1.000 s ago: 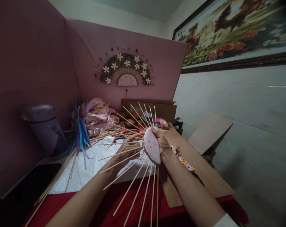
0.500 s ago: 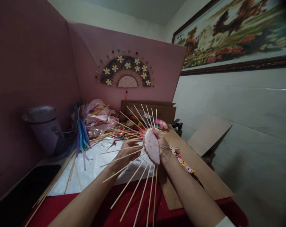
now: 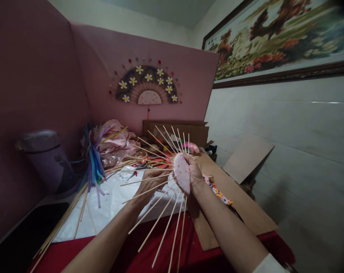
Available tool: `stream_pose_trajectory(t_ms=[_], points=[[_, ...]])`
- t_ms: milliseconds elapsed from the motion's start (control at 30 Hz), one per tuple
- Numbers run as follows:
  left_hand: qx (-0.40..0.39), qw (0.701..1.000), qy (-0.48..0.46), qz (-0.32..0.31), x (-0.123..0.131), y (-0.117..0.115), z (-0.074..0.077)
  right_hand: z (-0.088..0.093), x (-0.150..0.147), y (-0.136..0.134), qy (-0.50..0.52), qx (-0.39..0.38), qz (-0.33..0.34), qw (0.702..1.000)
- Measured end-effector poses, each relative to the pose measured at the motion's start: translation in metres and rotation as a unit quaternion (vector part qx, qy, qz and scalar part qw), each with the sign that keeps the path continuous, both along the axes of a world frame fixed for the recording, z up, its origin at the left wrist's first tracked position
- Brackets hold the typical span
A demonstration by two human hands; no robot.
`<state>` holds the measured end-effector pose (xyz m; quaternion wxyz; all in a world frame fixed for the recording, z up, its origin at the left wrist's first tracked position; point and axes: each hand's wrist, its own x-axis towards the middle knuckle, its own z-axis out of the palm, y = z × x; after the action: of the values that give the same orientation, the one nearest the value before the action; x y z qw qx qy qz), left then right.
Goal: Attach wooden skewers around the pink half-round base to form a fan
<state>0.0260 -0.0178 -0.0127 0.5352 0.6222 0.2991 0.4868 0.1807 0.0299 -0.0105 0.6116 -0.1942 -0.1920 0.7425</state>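
Observation:
A half-round pad (image 3: 182, 173) in pale pink cloth with red dots is held up above the table, its flat side to the right. Many thin wooden sticks (image 3: 157, 209) spread from its curved edge like fan ribs. My right hand (image 3: 195, 176) grips the flat side, thumb on the front face, fingers hidden behind. Behind the sticks on the left, my left hand (image 3: 153, 184) is closed at the ribs near the pad; its fingertips are partly covered.
A finished fan with white flowers (image 3: 149, 77) hangs on the pink board (image 3: 189, 72). Coloured pipe cleaners (image 3: 94, 165), loose sticks (image 3: 60, 223), pink cloth (image 3: 118, 140) and a lilac canister (image 3: 45, 161) stand left. Cardboard (image 3: 240, 201) and a patterned strip (image 3: 219, 191) lie right.
The view has shifted slightly, so the background sits further left. The pad and sticks have turned slightly, and my left hand stays by the ribs. My right grip is unchanged.

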Motion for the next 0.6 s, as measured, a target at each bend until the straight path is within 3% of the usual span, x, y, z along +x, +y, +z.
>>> stream_pose_trajectory(t_ms=[100,267,433,600], points=[[0.026,0.999,0.024,0.019,-0.001,0.003,0.000,0.000,-0.001,-0.002,-0.004,-0.025,-0.002,1.000],[0.030,0.999,0.019,0.032,0.000,0.008,-0.006,-0.005,-0.004,-0.004,-0.031,0.001,-0.010,0.999],[-0.004,0.997,-0.047,0.054,0.001,0.005,0.002,-0.008,-0.011,-0.006,-0.036,0.068,0.059,0.995],[0.050,0.996,-0.045,0.049,-0.009,0.006,0.009,-0.009,-0.014,-0.014,-0.056,0.071,0.117,0.989]])
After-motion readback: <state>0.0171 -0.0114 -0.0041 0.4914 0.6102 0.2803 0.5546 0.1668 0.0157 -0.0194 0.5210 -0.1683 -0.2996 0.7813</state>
